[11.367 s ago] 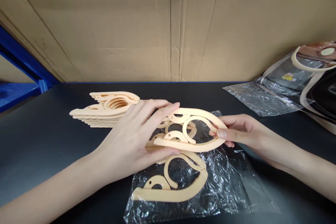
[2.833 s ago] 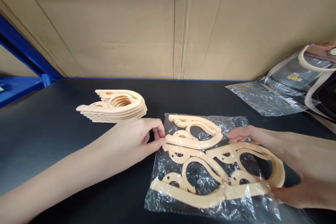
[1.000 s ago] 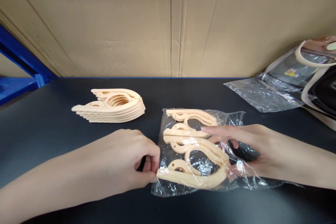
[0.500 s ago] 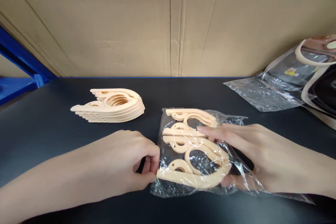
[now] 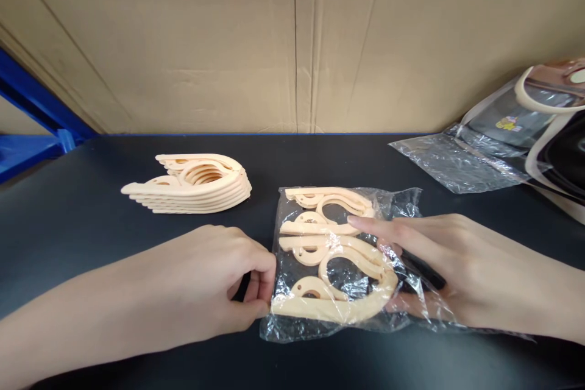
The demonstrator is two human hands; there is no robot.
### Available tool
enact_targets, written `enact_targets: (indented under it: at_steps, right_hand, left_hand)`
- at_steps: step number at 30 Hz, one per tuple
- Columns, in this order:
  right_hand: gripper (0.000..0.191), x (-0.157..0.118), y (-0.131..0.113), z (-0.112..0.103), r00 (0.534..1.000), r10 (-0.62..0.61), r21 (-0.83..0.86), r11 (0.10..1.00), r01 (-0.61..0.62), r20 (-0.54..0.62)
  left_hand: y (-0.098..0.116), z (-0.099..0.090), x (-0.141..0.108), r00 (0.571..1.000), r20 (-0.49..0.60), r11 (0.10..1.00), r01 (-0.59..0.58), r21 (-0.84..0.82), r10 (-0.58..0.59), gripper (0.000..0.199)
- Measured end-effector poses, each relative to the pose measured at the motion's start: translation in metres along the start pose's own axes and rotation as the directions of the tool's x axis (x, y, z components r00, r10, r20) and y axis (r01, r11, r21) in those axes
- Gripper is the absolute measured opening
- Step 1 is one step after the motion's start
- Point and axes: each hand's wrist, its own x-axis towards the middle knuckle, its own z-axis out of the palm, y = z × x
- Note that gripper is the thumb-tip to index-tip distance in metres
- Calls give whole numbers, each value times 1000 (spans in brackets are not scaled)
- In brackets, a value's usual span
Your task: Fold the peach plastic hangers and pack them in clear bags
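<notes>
A clear plastic bag (image 5: 286, 268) lies flat on the black tabletop in front of me, holding cream folding clothes hangers (image 5: 361, 311) in two side-by-side groups. At the bag's left edge, my left hand (image 5: 242, 277) is closed, thumb and fingertips pinching the film. My right hand (image 5: 439, 268) rests over the bag's right end with its fingers apart. Its index fingertip touches the upper hangers through the film, and the thumb lies by the curved end of the lower ones. Beyond my left hand sits a neat stack of matching folded hangers (image 5: 219, 192), outside the bag.
At the right stands a dark, plastic-wrapped item (image 5: 498, 128) with a cream rim, its loose wrapping (image 5: 457, 161) spread on the black tabletop (image 5: 320, 155). Cardboard (image 5: 205, 42) walls off the back. A blue metal frame (image 5: 36, 97) borders the left.
The bagged hangers have shifted slightly left. My right index fingertip has slid a little right over them, and the bag's right end looks more bunched. My left hand keeps its pinch.
</notes>
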Motion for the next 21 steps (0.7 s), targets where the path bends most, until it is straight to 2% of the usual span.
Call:
enact_targets:
  at_steps: [7, 15, 21]
  right_hand:
    - [73, 0, 1, 5, 998, -39, -22, 999, 38, -48]
    - [65, 4, 10, 17, 982, -115, -105, 989, 99, -150]
    - [62, 5, 11, 16, 975, -162, -121, 982, 145, -153]
  left_hand:
    - [-2, -3, -1, 1000, -15, 998, 21, 58, -21, 14]
    - [2, -5, -4, 987, -68, 981, 154, 116, -146, 17]
    - [-1, -5, -5, 990, -73, 985, 127, 114, -119, 19]
